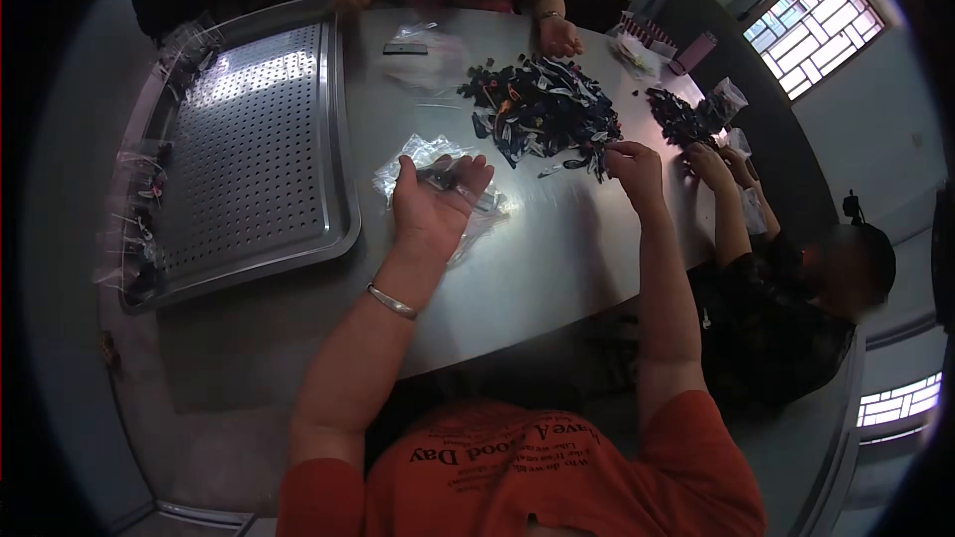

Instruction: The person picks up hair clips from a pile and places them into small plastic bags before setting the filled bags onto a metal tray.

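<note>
My left hand is turned palm up, fingers slightly curled, with a few small dark pieces lying in it. Beneath and behind it lie clear plastic bags on the metal table. My right hand is at the near right edge of a heap of small black, white and orange pieces. Its fingers are pinched together there, and what is between them is too small to make out.
A large perforated metal tray stands at the left, with plastic bags of parts along its outer edge. A phone lies at the back. Across the table stands a co-worker; another at the right handles a smaller dark heap.
</note>
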A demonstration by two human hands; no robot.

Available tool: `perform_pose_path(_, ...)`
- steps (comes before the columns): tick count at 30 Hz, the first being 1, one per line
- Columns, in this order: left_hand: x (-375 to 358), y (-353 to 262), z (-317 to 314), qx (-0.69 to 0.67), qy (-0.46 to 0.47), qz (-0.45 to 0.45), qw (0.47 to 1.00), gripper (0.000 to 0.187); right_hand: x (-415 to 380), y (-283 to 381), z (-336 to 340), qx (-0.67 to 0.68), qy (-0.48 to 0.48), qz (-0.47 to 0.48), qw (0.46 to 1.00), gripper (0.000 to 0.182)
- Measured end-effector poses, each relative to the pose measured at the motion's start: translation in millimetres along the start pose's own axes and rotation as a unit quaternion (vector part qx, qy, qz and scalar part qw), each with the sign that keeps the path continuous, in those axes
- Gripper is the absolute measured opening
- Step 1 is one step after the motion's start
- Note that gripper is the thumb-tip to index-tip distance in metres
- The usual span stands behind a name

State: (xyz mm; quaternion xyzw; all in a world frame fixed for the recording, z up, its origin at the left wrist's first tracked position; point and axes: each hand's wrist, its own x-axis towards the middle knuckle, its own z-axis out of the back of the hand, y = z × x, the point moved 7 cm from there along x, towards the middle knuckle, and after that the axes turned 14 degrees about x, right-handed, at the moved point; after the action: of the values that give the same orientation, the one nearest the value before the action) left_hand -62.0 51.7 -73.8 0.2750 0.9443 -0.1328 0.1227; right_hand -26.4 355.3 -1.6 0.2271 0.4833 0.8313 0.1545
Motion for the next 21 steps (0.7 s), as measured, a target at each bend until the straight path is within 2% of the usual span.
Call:
perform_pose_path(1,0,-1,0,0.004,-0.004,-0.004,1.000,0.058,3,-7,4,-0.001,-0.001,0.001,1.000,0.023)
perform_pose_path(3,0,0,0,0.012,-0.002,-0.005,1.000,0.059,2,-10,4,-0.121,0.004,0.050,0.991,0.021)
perform_pose_path(4,0,0,0,0.020,-0.001,-0.006,1.000,0.059,4,-15,3,-0.121,0.002,0.049,0.991,0.021)
perform_pose_path(7,1,1,1,0.029,0.005,-0.010,1.000,0.059,6,-11,-13,-0.215,0.041,0.094,0.971,0.022)
perform_pose_path(10,2,0,1,0.026,0.014,-0.005,1.000,0.058,7,-15,-22,-0.278,0.015,0.039,0.960,0.023)
perform_pose_path(13,-2,-1,-2,0.034,-0.002,-0.006,0.999,0.057,5,-10,-26,-0.347,-0.002,0.056,0.936,0.021)
perform_pose_path(14,-1,-1,0,0.033,-0.004,-0.011,0.999,0.057,4,-8,-26,-0.346,0.002,0.059,0.936,0.021)
perform_pose_path(16,2,0,2,0.023,0.003,-0.006,1.000,0.059,-1,6,-26,-0.264,-0.004,0.126,0.956,0.019)
perform_pose_path(17,3,0,4,0.024,0.003,-0.010,1.000,0.060,-5,8,-25,-0.176,-0.001,0.094,0.980,0.018)
perform_pose_path(20,1,2,1,0.022,0.004,-0.006,1.000,0.060,-18,27,-25,-0.121,-0.028,0.114,0.986,0.018)
perform_pose_path(21,-2,2,-1,0.026,-0.004,-0.010,1.000,0.059,-16,34,-24,-0.190,-0.021,0.145,0.971,0.019)
